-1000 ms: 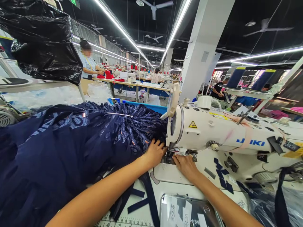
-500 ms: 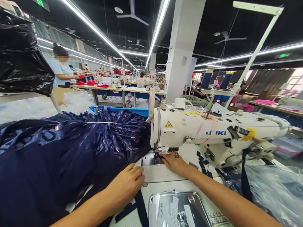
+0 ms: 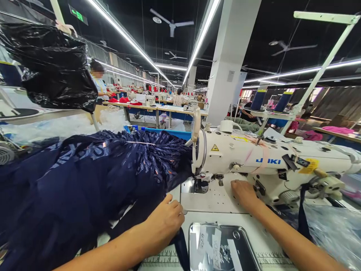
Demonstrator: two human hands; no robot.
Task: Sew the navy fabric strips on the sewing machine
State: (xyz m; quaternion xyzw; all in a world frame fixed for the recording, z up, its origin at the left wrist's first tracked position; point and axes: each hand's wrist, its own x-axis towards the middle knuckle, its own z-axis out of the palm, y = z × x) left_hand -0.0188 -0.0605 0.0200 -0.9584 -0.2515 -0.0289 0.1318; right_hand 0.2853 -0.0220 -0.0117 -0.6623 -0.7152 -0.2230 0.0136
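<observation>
The left grip (image 3: 166, 222), low in the middle of the frame, is curled closed on the near edge of the navy lace garment (image 3: 98, 177), knuckles up, where a dark strip of the cloth runs down toward the bottom edge. The garment fills the left half of the frame, heaped on the desk (image 3: 203, 218) and reaching right up to the needle (image 3: 201, 180) of the sewing machine (image 3: 254, 160). It looks soft and limp, bulky rather than heavy. Its open lace with small shiny trims would likely snag or stretch if dragged, so the plainer edge by the hand seems the safest place to hold. Right of the needle, the right grip (image 3: 244, 192) lies palm down on the white machine bed, fingers loosely extended, pinching nothing.

In the upper left a black plastic bag (image 3: 53, 67) bulges, its contents hidden. At the bottom centre a shallow metal tray (image 3: 245, 244) holds loose white paper labels. Right of centre, two blue thread cones (image 3: 258, 99) stand on a rack.
</observation>
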